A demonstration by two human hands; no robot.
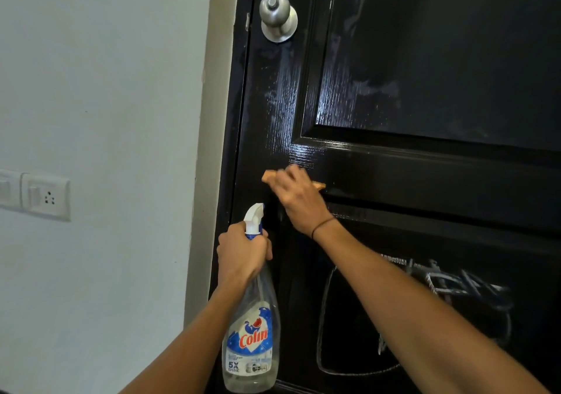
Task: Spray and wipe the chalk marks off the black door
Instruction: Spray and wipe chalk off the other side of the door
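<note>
Head view. Black door [425, 175] fills the right side of the frame, glossy, with raised panel mouldings. Metal knob [277, 15] sits at 12 o'clock from the hands, close to the door's left edge.

Right hand [299, 198] lies at frame centre, fingers curled over an orange cloth [270, 176] and pressing it flat against the door's cross rail. Cloth edges show at 10 o'clock and 3 o'clock of the hand. A dark band circles the right wrist.

Left hand [243, 254] sits at 7 o'clock from the right hand, fingers wrapped around the neck of a spray bottle [252, 333]. Bottle hangs upright, clear body, blue and white label, white nozzle at the top facing the door. Cannot tell whether a finger is on the trigger.

Chalk marks [440, 284] cover the lower panel, at 4 o'clock from the right hand: white scribbles and a looping outline. Faint whitish smears [379, 87] show on the upper panel, at 1 o'clock.

Pale wall [91, 90] takes the left side, with a white switch plate and socket [45, 196] at 9 o'clock.
</note>
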